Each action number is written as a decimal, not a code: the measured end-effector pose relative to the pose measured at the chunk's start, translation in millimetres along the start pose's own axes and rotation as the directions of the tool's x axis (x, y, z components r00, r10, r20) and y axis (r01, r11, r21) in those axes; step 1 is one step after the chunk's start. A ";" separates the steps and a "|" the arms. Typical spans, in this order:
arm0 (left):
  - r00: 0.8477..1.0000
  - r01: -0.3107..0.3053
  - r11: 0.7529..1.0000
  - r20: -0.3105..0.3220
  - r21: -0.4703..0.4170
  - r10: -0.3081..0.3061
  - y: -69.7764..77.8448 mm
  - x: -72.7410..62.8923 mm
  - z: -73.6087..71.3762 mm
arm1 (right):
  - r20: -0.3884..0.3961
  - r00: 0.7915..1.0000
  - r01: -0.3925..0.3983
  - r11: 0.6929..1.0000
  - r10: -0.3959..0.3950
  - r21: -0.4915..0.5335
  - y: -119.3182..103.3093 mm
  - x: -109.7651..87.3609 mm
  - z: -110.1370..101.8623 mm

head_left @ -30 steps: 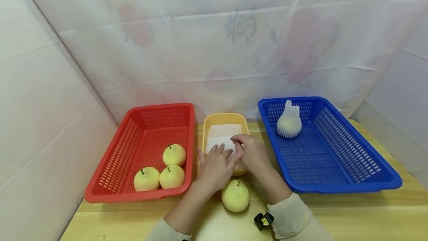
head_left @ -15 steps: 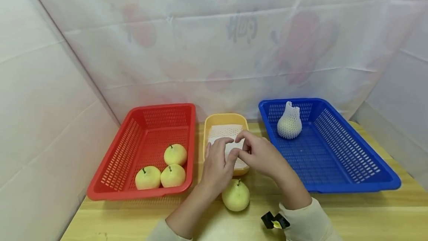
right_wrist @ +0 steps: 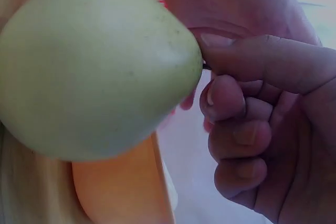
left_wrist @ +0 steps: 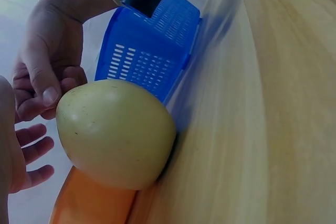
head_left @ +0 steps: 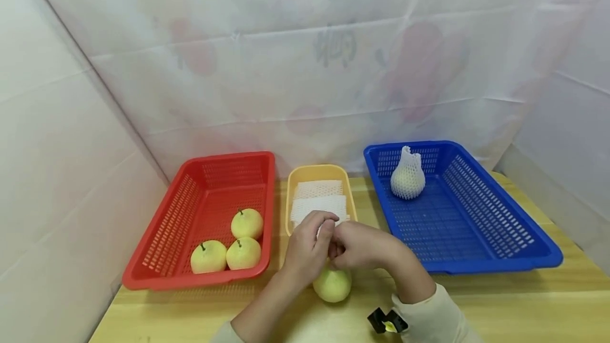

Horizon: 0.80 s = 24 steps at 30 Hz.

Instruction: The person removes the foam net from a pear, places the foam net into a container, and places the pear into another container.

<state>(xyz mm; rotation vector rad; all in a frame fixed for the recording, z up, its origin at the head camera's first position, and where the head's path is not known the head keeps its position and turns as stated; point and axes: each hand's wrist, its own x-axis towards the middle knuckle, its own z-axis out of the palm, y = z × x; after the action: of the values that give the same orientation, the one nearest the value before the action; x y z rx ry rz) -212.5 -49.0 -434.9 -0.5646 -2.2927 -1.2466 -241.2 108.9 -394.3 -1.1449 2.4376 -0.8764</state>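
A yellow-green pear (head_left: 332,283) stands upright on the table in front of the small yellow tray (head_left: 351,195). My right hand (head_left: 364,246) is over its top; in the right wrist view the thumb and curled forefinger pinch at the short stem of the pear (right_wrist: 100,72). My left hand (head_left: 307,245) is just beside the right one, its fingers loosely bent and holding nothing visible. In the left wrist view, the left hand's fingers (left_wrist: 34,150) spread near the pear (left_wrist: 115,135). White foam net sleeves (head_left: 319,205) lie in the tray, partly hidden by my hands.
At left, a red basket (head_left: 197,279) holds three pears (head_left: 247,223). A blue basket (head_left: 457,226) at right contains one pear in a foam net (head_left: 407,176). A printed white curtain (head_left: 305,68) hangs behind the wooden table (head_left: 181,314).
Both hands have drawn back from over the tray toward me. The right hand has come down to the pear's stem, and more of the foam nets shows.
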 end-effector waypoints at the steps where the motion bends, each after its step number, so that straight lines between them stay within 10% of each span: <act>1: 1.000 0.004 1.000 0.010 -0.002 -0.004 0.1 0.1 0.5 | -0.010 1.000 -0.001 1.000 0.001 -0.012 -0.3 0.0 0.1; 12: 0.975 0.173 0.974 0.164 -0.148 -0.148 0.4 -7.6 -3.2 | -0.079 0.997 0.013 0.999 -0.016 -0.030 -6.4 -4.0 -3.8; 24: 0.962 0.118 0.985 0.259 -0.123 -0.083 9.3 -13.3 -19.5 | -0.338 0.929 0.181 0.982 -0.150 0.062 -9.7 -16.7 -15.5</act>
<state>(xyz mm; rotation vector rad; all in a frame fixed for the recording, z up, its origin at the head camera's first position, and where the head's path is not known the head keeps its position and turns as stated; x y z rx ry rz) -192.6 -62.7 -427.1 -0.6983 -2.4844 -1.4643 -232.8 123.1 -375.8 -1.2718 2.5515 -1.3164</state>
